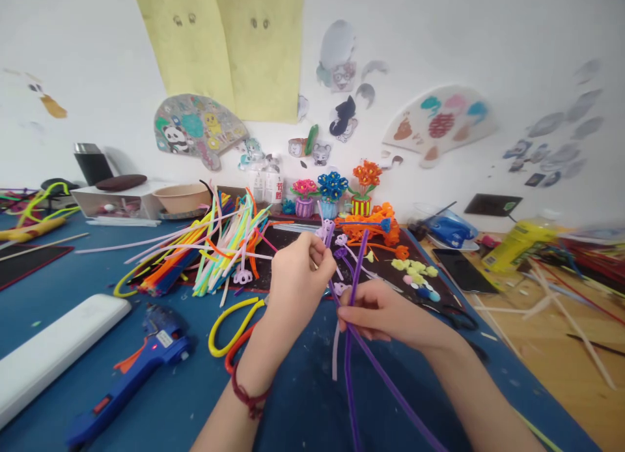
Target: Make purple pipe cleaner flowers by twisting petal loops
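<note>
Both of my hands are raised over the blue table, working on dark purple pipe cleaners. My left hand is closed in a pinch around their upper part, its fingertips partly hidden. Lower and to the right, my right hand pinches the strands between thumb and fingers. Two long purple ends hang below it toward the front edge. A pale lilac strip dangles beside them. Small lilac pipe cleaner flowers show just behind my hands. Close to my left wrist lies a tool with yellow and red looped handles.
A blue glue gun and a white case lie at left. Behind are a pile of colourful pipe cleaners, potted flowers and orange flowers. A phone and yellow bottle are at right.
</note>
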